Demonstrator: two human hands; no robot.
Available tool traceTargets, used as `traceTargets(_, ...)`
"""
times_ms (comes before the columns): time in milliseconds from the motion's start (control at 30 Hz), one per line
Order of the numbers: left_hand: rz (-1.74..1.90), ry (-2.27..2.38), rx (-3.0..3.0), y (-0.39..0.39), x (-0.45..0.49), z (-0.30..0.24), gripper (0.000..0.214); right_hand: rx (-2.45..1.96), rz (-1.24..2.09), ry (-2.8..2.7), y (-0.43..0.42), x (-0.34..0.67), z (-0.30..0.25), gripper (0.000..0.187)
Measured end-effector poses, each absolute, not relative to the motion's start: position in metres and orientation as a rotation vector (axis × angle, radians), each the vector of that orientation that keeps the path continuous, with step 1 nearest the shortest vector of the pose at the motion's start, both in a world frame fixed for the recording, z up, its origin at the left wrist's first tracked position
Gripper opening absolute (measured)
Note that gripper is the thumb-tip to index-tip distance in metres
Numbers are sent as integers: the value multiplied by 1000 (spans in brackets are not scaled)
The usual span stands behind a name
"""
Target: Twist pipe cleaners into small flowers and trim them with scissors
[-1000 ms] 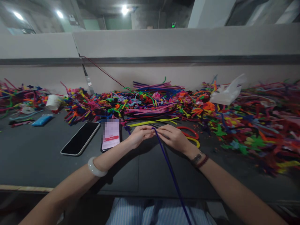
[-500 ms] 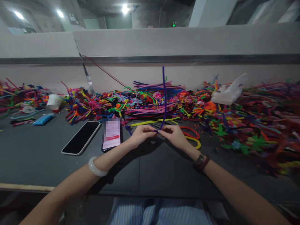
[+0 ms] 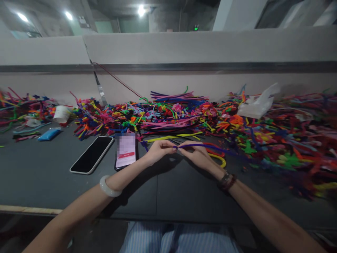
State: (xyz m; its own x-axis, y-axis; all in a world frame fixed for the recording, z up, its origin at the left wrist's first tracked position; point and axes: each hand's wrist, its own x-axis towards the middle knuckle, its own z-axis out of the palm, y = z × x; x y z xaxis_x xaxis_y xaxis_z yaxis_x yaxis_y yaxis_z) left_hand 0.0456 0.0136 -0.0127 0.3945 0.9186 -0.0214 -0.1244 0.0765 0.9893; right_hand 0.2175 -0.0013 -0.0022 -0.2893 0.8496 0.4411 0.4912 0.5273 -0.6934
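A purple pipe cleaner (image 3: 199,144) is pinched between my two hands, just above the dark tabletop. My left hand (image 3: 160,151) grips it with thumb and forefinger; a short purple piece shows at the far side of that hand. My right hand (image 3: 197,154) pinches it a little to the right, fingertips almost touching the left ones. From there the long end runs rightward over the back of my right hand, its tip blurred. Bent red and yellow pipe cleaners (image 3: 221,161) lie right behind my right hand. What sits between the fingertips is too small to make out.
Heaps of coloured pipe cleaners (image 3: 173,109) line the table's back and right side. Two phones, one dark (image 3: 92,155) and one lit (image 3: 126,151), lie left of my hands. A white cup (image 3: 61,114), a blue packet (image 3: 49,134) and a white plastic bag (image 3: 256,105) are farther off.
The long end of the purple pipe cleaner has swung from standing upright to lying rightward across my right hand. Both hands stay in nearly the same place.
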Motion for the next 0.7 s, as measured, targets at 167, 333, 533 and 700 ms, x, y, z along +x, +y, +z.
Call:
traceTargets(167, 785, 865, 1110, 11, 47, -8, 35, -976, 381, -2008, -3, 217, -2, 11)
traceTargets(333, 696, 789, 1103, 9, 46, -8, 36, -866, 435, -2077, -2, 220, -2, 14)
traceTargets(533, 655, 799, 1219, 13, 43, -15, 30, -924, 601, -2196, 4, 227, -2, 18)
traceTargets(700, 591, 809, 1537, 12, 41, -14, 29, -1147, 831, -2146, 2, 226, 2, 23)
